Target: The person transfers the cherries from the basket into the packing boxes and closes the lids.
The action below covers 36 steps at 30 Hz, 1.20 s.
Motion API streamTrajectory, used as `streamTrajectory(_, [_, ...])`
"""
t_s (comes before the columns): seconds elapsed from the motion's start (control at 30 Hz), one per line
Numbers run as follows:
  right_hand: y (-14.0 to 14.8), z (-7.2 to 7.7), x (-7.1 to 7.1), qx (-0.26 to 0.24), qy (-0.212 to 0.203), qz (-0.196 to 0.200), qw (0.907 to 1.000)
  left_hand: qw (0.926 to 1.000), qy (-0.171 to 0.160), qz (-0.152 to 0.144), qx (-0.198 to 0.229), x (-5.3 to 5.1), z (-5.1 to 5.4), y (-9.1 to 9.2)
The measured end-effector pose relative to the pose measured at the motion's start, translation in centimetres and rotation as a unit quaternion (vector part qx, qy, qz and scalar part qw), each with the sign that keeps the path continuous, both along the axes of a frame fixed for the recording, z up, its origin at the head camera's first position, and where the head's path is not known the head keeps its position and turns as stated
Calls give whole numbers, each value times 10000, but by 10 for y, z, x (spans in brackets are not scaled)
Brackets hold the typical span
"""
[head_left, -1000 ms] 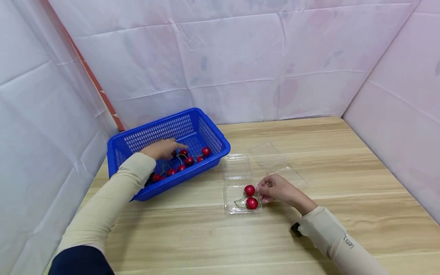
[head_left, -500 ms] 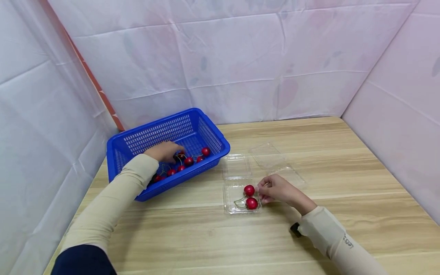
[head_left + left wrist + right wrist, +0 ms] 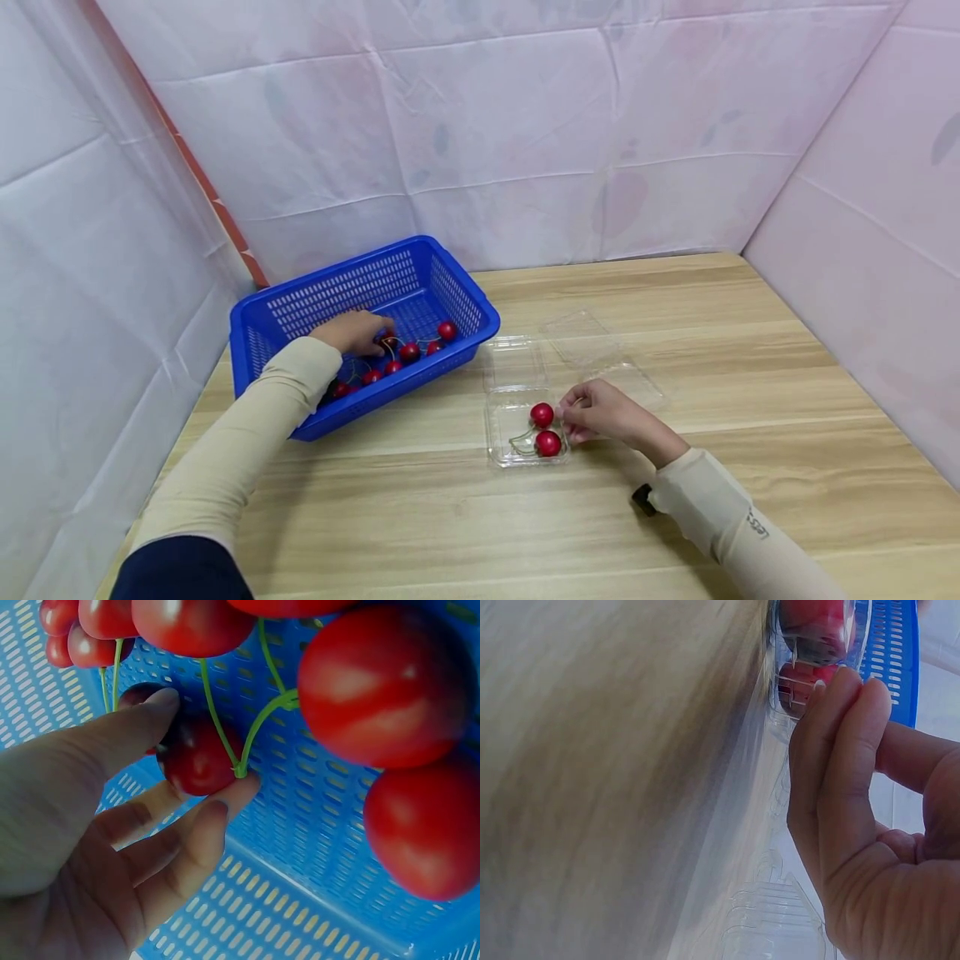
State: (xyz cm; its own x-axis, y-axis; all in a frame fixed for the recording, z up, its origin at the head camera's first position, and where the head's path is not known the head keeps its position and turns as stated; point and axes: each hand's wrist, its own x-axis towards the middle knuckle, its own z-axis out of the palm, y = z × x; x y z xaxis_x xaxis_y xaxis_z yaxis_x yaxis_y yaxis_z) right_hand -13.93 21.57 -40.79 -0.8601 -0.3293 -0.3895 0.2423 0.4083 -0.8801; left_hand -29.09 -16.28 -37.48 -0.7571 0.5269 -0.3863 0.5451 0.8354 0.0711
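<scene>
Inside the blue basket [image 3: 367,406], my left hand [image 3: 352,332] is among several red cherries [image 3: 409,352]. The left wrist view shows thumb and fingers of the left hand [image 3: 112,817] pinching a dark red cherry [image 3: 196,759], whose green stem joins others. My right hand [image 3: 609,412] pinches the right edge of an open clear plastic box [image 3: 504,459]. Two red cherries [image 3: 548,443] with stems lie in that box. Seen in the right wrist view, the right hand [image 3: 870,817] has bent fingers at the box wall, close beside the cherries [image 3: 817,630].
Behind and right of the open box lie more clear plastic boxes [image 3: 581,335] on the wooden table [image 3: 450,533]. White patterned cloth [image 3: 495,108] hangs behind the table and at both sides. A small black object [image 3: 643,500] is by the right sleeve.
My left hand has drawn slightly back from its outstretched pose, and its fingers have closed round a cherry in the basket. The right hand has stayed at the box edge.
</scene>
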Motion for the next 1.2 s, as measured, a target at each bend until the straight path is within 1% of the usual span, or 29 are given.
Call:
streamTrajectory(0.17, [0,1,0,-20,10,19,10000,9998,-48,55,-177,1,1,1])
streamTrajectory(0.27, [0,1,0,-14,-11,-2,10000,9998,-32,25,-207,2,2,1])
streamTrajectory(0.57, [-1,3,0,21,-7,-19,10000,10000,-57,-59,2,2,4,0])
streamTrajectory(0.83, [-2,3,0,7,-30,-24,10000,9999,-119,4,76,2,3,1])
streamTrajectory(1.0, [-1,2,0,-10,-29,-29,10000,9998,-141,-85,151,2,4,0])
streamTrajectory(1.1, [-1,1,0,-17,-26,-32,10000,9995,-171,-20,251,2,6,-2])
streamTrajectory(1.2, [-1,1,0,-11,-10,-29,10000,9990,-246,148,331,2,7,-3])
